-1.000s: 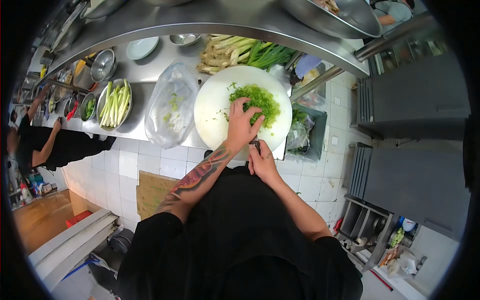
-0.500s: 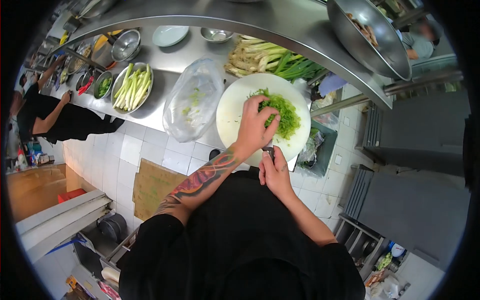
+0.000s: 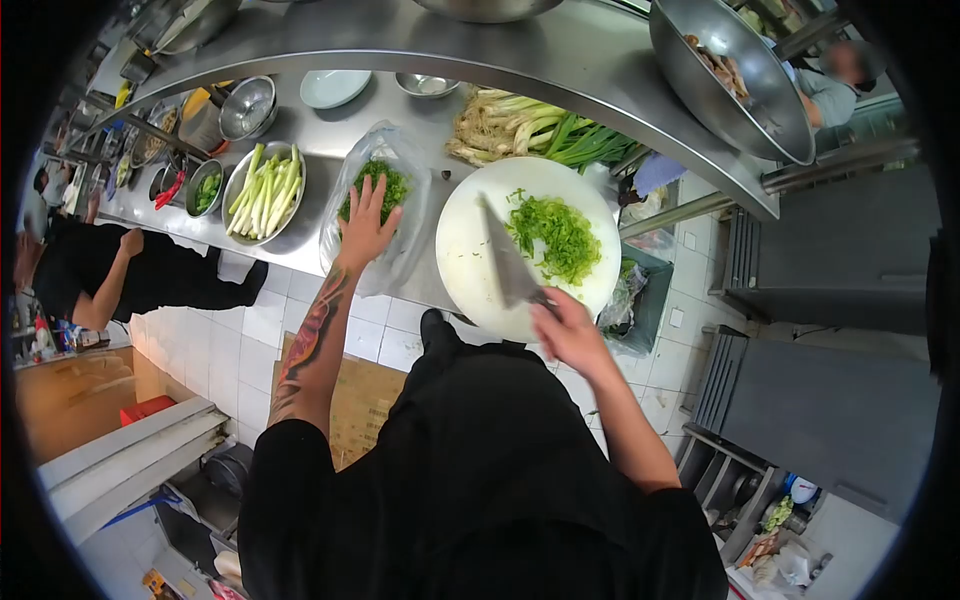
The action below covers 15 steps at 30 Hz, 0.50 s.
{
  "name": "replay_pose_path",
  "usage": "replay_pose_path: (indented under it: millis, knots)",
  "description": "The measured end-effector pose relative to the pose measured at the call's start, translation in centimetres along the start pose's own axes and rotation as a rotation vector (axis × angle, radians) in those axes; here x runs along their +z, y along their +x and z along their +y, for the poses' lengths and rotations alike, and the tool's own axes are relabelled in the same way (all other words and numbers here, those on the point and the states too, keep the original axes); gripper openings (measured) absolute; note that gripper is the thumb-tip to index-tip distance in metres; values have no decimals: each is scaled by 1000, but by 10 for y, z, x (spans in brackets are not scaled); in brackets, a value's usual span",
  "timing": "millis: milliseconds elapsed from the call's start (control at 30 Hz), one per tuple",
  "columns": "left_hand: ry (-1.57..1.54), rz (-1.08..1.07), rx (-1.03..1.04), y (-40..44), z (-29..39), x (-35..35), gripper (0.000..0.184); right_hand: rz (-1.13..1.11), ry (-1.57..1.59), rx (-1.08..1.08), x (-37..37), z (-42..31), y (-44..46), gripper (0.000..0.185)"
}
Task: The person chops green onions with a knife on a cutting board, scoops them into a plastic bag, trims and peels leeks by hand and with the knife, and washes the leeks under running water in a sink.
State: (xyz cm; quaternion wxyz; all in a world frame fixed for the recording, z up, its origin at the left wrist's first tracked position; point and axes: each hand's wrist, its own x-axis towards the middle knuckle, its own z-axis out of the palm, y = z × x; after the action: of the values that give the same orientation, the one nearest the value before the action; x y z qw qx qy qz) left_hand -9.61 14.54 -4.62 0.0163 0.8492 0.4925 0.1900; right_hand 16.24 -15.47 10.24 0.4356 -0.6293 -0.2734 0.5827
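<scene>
Chopped greens lie inside a clear plastic bag on the steel counter. My left hand rests over them with its fingers spread, touching the greens or just above them. In my right hand is the handle of a kitchen knife, its broad blade slightly blurred over the round white cutting board. To the right of the blade, a loose pile of chopped greens is spread on the board.
Behind the board lies a bunch of scallions with roots. A metal bowl of pale green stalks stands left of the bag. An overhead steel shelf holds a large bowl. Another person stands at far left.
My left hand has moved left from the board to the bag, where a heap of greens now lies. The pile on the board is smaller. The knife blade now shows over the board.
</scene>
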Motion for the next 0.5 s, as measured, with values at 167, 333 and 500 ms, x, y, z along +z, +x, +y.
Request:
replay_pose_path:
  millis: [167,333,500]
  knots:
    - [-427,78,115,13,-14,3,40,375,-583,-373,-78,39,-26,37]
    - [-227,86,219,24,-5,1,28,421,-756,-213,-76,-5,-45,35]
    - [-507,-200,12,3,54,-19,18,654,-912,-298,-94,13,-24,37]
